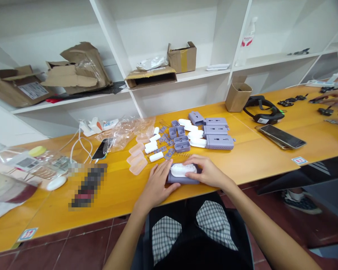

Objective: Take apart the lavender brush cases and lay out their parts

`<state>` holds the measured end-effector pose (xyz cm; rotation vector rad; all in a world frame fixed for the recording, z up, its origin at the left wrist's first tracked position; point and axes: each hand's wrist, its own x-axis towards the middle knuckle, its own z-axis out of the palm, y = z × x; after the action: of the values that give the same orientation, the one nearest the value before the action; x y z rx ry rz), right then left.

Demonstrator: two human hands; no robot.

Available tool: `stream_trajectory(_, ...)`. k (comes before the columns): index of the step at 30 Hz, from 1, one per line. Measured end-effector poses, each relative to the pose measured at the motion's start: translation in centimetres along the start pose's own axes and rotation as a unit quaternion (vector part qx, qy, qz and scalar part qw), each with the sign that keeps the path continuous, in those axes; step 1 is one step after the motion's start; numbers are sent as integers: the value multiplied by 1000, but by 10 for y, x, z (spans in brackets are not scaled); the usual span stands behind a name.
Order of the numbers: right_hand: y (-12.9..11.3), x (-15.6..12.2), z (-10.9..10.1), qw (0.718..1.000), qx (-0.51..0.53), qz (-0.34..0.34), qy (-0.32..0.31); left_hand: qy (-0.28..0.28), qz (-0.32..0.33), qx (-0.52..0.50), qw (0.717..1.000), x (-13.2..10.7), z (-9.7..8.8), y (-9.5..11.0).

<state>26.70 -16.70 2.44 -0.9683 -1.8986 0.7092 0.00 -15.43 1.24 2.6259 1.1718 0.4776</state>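
Near the table's front edge lies a purple-grey plastic case [183, 180], with a white oval bristled brush head [182, 170] on its top. My left hand [159, 183] grips the case's left end, thumb along the near side and fingers over the far side. Thumb and fingertips of my right hand [207, 170] pinch the right end of the brush head. Just beyond are purple cups [181, 144], white cylinders [156, 156], small springs, translucent peach-coloured covers [138, 163] and white brush heads [197, 143]. Several similar purple cases [219, 142] stand to their right.
Left of the parts lie crumpled clear plastic [121, 133], a charging phone [100, 149] and a white mouse [56, 183]. A cardboard box [238, 95], a black headset [263, 110] and phones [281, 135] sit to the right. Another person's hand [336, 99] is at far right.
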Motion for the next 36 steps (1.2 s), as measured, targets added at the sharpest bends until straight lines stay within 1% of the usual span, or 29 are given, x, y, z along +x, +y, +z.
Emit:
stream_trajectory(2,-3,0,-3,999,-24,-28,1,-3,-1,-1,1000,1,0,0)
stream_trajectory(5,-10,0,-8,992,-109,-57,-4,-7,1,-1,1000,2,0,1)
stream_trajectory(8,-18,0,-9,981,-182,-62,-25,-7,1,4,1000,2,1,2)
stream_trajectory(10,-22,-1,-7,976,-206,-64,-25,-4,1,7,1000,2,1,1)
stream_trajectory(16,-19,-2,3,983,-172,-65,-15,-6,11,16,1000,3,-1,2)
stream_trajectory(21,-13,-1,7,985,-156,-79,-11,4,17,48,999,2,2,5)
stream_trajectory(25,-12,-2,3,984,-147,-97,-21,5,24,53,998,0,3,7)
stream_trajectory(28,-10,-4,-5,985,-138,-100,-26,-2,32,39,999,1,3,11)
stream_trajectory(30,-9,-6,-11,986,-128,-99,-33,3,23,26,999,2,3,13)
stream_trajectory(33,-12,-8,-18,990,-107,-74,-44,19,5,-11,1000,5,2,15)
stream_trajectory(36,-17,-11,-17,994,-86,-43,-51,15,14,-42,999,5,0,15)
